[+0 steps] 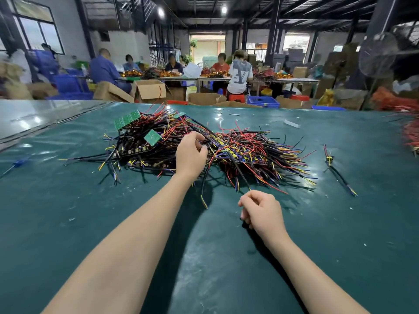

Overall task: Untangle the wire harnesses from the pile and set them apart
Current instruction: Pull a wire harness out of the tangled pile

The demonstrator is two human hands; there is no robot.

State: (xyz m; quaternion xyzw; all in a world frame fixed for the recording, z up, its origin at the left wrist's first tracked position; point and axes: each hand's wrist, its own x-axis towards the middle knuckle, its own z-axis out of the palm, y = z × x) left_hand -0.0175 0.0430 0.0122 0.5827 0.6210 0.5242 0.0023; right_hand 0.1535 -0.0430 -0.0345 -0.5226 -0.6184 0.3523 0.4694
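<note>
A tangled pile of wire harnesses (249,152), with red, black, yellow and blue wires and small green circuit boards (127,119), lies on the green table mat (90,223). My left hand (191,155) reaches into the pile's middle, its fingers curled round some wires there. My right hand (260,211) hovers near the mat below the pile, fingers curled; whether it holds a thin wire cannot be told. One separated harness (335,168) lies alone on the mat to the right.
Several people sit at work tables (226,79) behind, among cardboard boxes (149,89) and blue crates (263,102). More red wires (411,134) lie at the table's right edge. A standing fan (376,55) is at the back right.
</note>
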